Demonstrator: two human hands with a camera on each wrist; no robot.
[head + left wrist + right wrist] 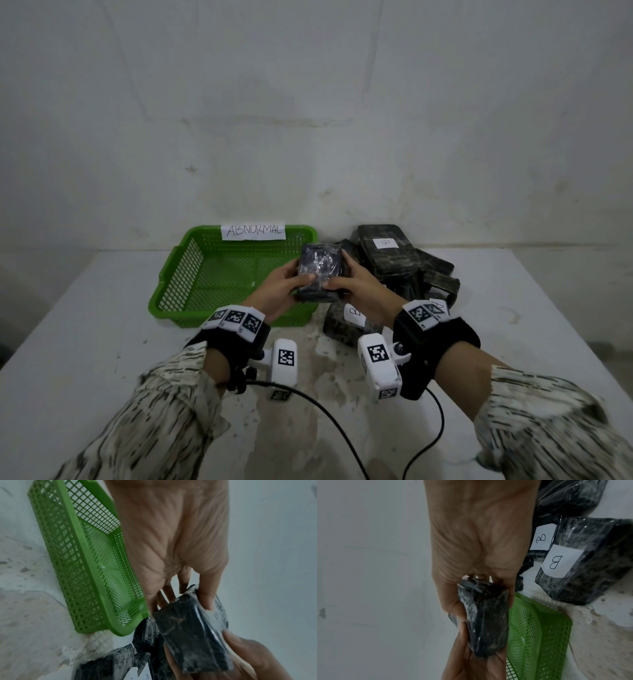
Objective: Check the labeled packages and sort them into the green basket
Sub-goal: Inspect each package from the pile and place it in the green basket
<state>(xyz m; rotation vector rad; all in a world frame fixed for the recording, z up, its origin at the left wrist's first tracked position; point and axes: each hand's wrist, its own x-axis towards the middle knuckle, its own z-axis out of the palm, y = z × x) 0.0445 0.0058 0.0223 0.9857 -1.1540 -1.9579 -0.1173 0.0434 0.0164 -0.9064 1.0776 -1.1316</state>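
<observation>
Head view: your left hand (279,286) and right hand (356,284) are both holding one dark package (320,272) tight, mid-frame, above the green basket (178,274) on the bench (102,342).

White paper sign (253,230) on the far rim of the green plastic mesh basket (171,270) read "ABNORMAL". White paper labels (561,560) on dark plastic-wrapped packages (590,563) each read "B"; a third topped the pile (384,243).

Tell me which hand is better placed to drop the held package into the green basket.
Left, probably. Both hands grip the package, but the left hand is on the side of the green basket, while the right hand is nearer the pile.
</observation>
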